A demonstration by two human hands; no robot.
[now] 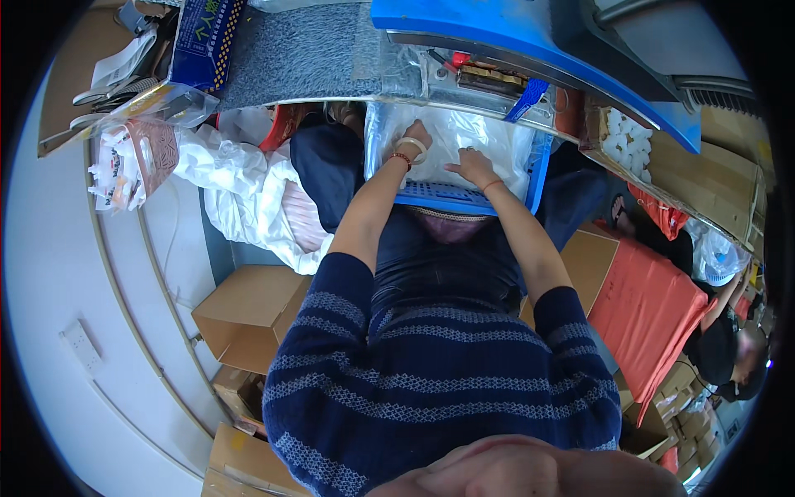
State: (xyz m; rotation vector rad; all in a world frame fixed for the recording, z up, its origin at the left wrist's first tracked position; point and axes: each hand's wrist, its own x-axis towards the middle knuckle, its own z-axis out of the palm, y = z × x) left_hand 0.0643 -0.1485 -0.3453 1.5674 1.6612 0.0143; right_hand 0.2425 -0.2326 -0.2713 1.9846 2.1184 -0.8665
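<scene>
A blue plastic basket (534, 170) rests across my lap, lined with clear, crinkled plastic (443, 124). Inside it my left hand (416, 137), with bangles at the wrist, reaches down at the left; its fingers are bent together against the plastic, and their tips are hidden. To the right and a little nearer, my right hand (474, 168) presses on the same plastic, its thumb stretched apart from partly bent fingers. A ring and a thin red band show on that hand and wrist. What lies under the plastic cannot be made out.
A table with a grey fluffy mat (298, 58) overhangs the basket's far edge. Above right stands a blue machine (497, 29). A box of white pieces (627, 145) sits at right, a white sack (240, 199) and cardboard box (248, 315) at left. Another person (729, 352) is far right.
</scene>
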